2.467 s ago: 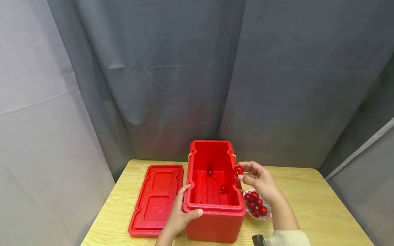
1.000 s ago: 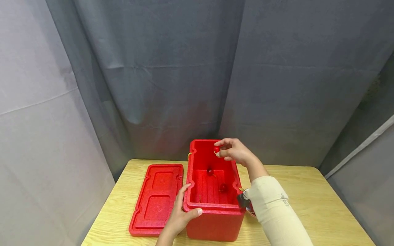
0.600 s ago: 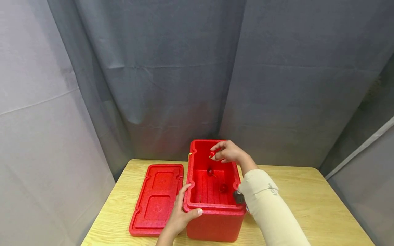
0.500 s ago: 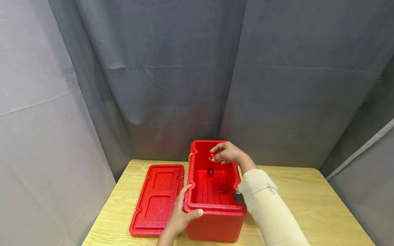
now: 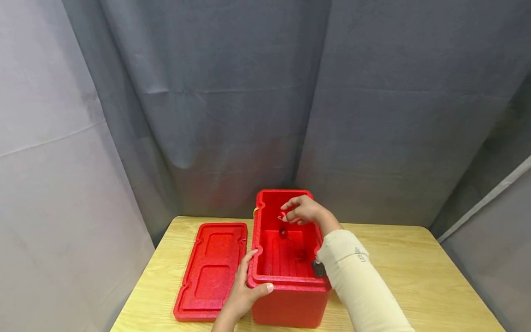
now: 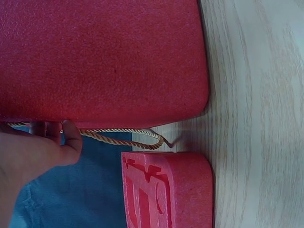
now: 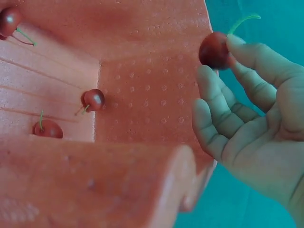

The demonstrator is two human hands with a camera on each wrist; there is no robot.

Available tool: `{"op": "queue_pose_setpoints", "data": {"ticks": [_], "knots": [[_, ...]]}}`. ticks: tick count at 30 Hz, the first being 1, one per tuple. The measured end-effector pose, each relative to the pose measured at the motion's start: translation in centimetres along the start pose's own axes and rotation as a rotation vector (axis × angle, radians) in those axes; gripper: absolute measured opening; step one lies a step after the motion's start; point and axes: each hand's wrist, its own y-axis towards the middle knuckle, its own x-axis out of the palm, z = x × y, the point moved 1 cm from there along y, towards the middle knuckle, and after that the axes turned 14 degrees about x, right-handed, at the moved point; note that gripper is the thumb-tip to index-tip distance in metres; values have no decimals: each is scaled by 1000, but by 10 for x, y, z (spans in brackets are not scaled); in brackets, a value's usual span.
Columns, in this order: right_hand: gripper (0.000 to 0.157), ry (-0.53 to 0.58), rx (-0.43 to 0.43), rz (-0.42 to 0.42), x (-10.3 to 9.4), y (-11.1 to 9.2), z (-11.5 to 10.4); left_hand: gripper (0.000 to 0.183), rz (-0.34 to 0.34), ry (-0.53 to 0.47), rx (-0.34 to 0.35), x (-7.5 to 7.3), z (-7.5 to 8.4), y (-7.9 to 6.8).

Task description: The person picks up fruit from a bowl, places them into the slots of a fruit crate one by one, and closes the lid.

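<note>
A red foam box stands without its lid on the table. My left hand holds its near left corner, thumb over the front rim and fingers along the left side; in the left wrist view the bent fingers touch the wall beside a twisted yellow cord. Above the far part of the box, my right hand pinches a cherry by thumb and finger, its green stem sticking up in the right wrist view. Inside lie three cherries, including one near the end wall and another by the ribs.
The red lid lies flat on the wooden table, left of the box. A black device on the right wrist hangs over the box's right rim. Grey curtains stand behind the table.
My right hand has carried the cherry left from the right rim to over the box's far part, then slightly lower. The forearm now hides the cherry dish. The left hand has stayed put.
</note>
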Motion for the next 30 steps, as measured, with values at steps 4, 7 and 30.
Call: {"op": "queue_pose_setpoints", "data": {"ticks": [4, 7, 30], "knots": [[35, -18, -36, -12, 1, -7, -7, 82, 5, -7, 2, -1, 1, -1], [32, -49, -77, 9, -2, -16, -13, 82, 4, 11, 2, -1, 1, -1], [38, -146, -286, 43, -21, -81, -6, 84, 24, 163, -47, 3, 1, -7]]}}
